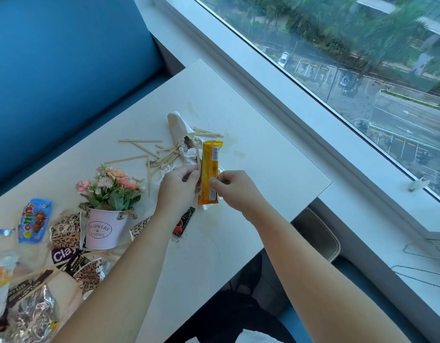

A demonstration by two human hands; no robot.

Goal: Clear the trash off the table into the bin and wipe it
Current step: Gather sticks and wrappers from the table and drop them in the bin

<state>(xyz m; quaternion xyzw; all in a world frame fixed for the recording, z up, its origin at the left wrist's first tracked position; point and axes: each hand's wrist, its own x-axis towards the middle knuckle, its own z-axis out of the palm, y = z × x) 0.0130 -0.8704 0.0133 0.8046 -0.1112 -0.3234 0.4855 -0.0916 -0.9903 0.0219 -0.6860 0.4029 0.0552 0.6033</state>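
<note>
The right hand (235, 188) pinches the lower right edge of an orange wrapper (210, 167) between thumb and curled fingers, holding it upright above the table (258, 154). The left hand (178, 186) is curled beside the wrapper's left edge and pinches a wooden stick (198, 157) that rises along that edge. Whether its fingers also touch the wrapper cannot be told. Both forearms reach in from the lower part of the view, the hands close together over the middle of the table, knuckles up.

Just beyond the hands lies more trash: a white paper cup (178, 126) on its side, crumpled paper at its mouth, and scattered sticks (144, 147) spread to the left. A black sachet (184, 221) lies under the left wrist, with dark specks on the tabletop near it. To the left stands a pink flower pot (105, 231), and around it a blue candy wrapper (34, 224), leopard-print cups (65, 231) and foil wrappers (33, 315) — all heaped at the table's near left corner. A blue sofa (65, 70) sits behind the table, and a window (362, 70) runs along the right.
</note>
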